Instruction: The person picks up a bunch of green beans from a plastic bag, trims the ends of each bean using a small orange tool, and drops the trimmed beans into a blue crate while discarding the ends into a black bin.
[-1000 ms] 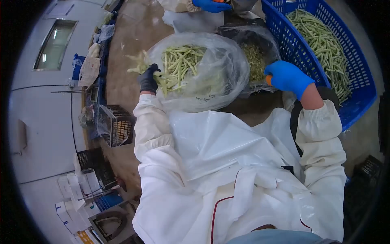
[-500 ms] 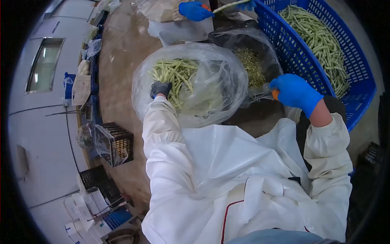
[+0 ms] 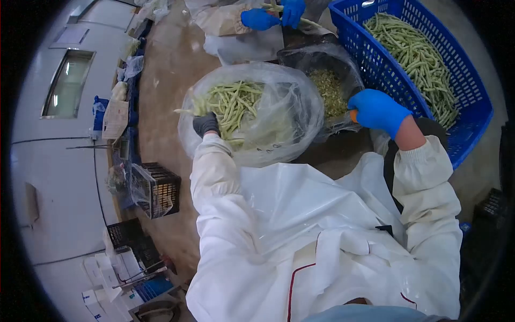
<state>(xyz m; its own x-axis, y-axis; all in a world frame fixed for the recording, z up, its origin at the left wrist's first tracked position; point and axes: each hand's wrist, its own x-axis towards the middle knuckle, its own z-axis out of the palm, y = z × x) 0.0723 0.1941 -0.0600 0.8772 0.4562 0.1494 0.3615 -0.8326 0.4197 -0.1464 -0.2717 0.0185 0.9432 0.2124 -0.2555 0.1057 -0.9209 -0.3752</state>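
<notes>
My left hand (image 3: 206, 124), in a dark grey glove, is closed on some pale green beans (image 3: 198, 107) at the left side of a clear plastic bag (image 3: 289, 118). More cut beans (image 3: 236, 103) lie inside this bag. My right hand (image 3: 378, 114), in a blue glove, is wrapped round an orange handle (image 3: 353, 116); the rest of that tool cannot be made out. Just left of it, a dark plastic-lined container (image 3: 351, 70) holds small green trimmings (image 3: 328, 88).
A blue crate (image 3: 370, 53) at the upper right holds long beans (image 3: 416, 61). Across from me, a co-worker's blue-gloved hands (image 3: 260, 19) hold a bean. A black crate (image 3: 163, 190) stands at the left, near stacked white boxes (image 3: 104, 271).
My left hand has shifted slightly left and down, with beans now sticking out leftward from it. My right hand has moved a little left. The co-worker's hands have come closer together.
</notes>
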